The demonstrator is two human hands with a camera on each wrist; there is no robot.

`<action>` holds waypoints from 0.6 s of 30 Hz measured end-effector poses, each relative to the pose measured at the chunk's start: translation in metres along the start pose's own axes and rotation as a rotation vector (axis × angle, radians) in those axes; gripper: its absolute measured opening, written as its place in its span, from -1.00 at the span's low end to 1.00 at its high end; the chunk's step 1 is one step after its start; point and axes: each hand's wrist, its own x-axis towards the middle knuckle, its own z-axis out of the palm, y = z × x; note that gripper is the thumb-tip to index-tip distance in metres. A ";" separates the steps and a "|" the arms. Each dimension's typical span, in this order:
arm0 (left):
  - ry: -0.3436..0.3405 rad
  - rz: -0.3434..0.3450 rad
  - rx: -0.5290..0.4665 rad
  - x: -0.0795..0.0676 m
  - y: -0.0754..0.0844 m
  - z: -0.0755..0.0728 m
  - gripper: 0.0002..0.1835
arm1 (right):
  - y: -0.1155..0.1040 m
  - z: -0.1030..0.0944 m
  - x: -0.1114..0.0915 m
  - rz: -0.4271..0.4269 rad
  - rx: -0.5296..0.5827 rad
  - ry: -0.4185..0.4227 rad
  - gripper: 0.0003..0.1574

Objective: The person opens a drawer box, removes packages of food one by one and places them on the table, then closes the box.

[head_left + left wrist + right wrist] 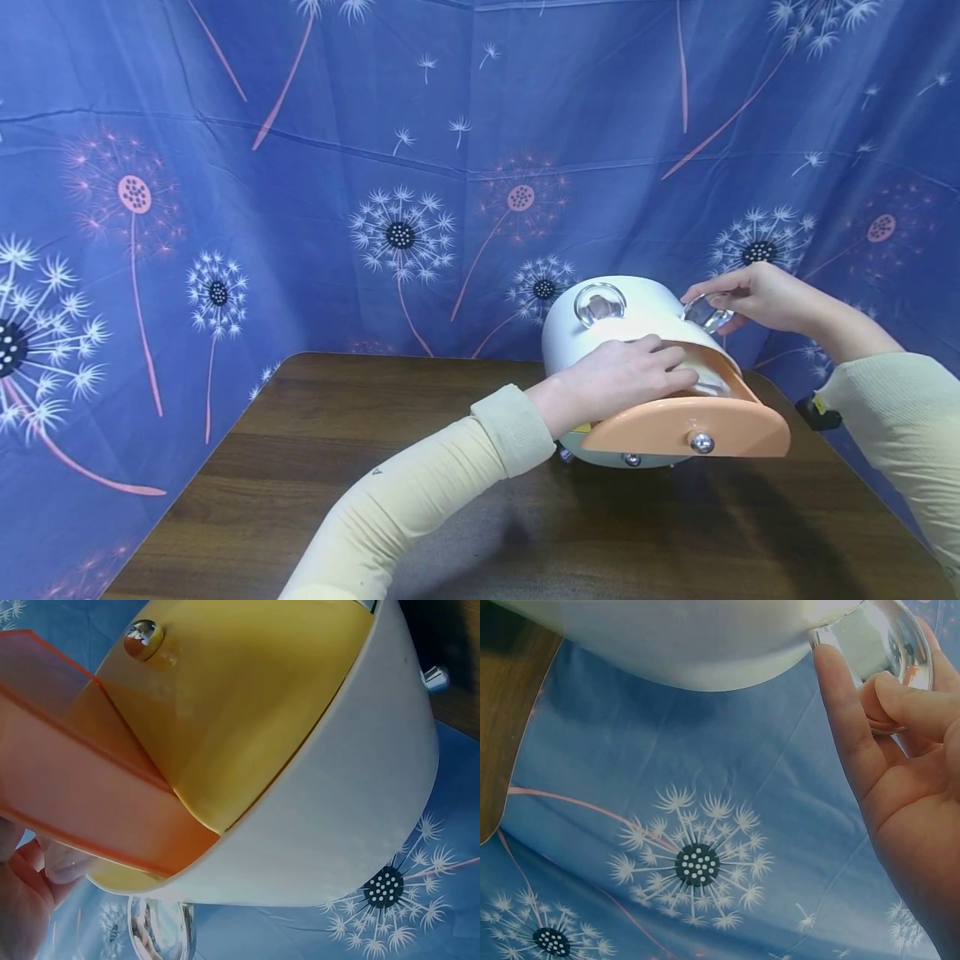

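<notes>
A white rounded drawer box with round silver ears stands at the table's right side. Its orange drawer, with a silver knob, is pulled out at the front. Over that drawer my left hand reaches in with bent fingers. A small pale see-through piece shows between those fingers in the left wrist view; its kind is unclear. My right hand pinches the right silver ear between thumb and fingers. A shiny, clear-looking thing lies inside the drawer, partly hidden by the left fingers.
Below the orange drawer sits a yellow drawer, with another knob lower down. The left silver ear faces forward. Brown wooden table spreads to the left. Blue dandelion-print cloth hangs behind. A dark object is at the table's right edge.
</notes>
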 end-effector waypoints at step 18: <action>0.050 -0.073 -0.006 -0.001 -0.001 -0.011 -0.54 | -0.001 -0.001 0.001 0.012 -0.019 -0.005 -0.59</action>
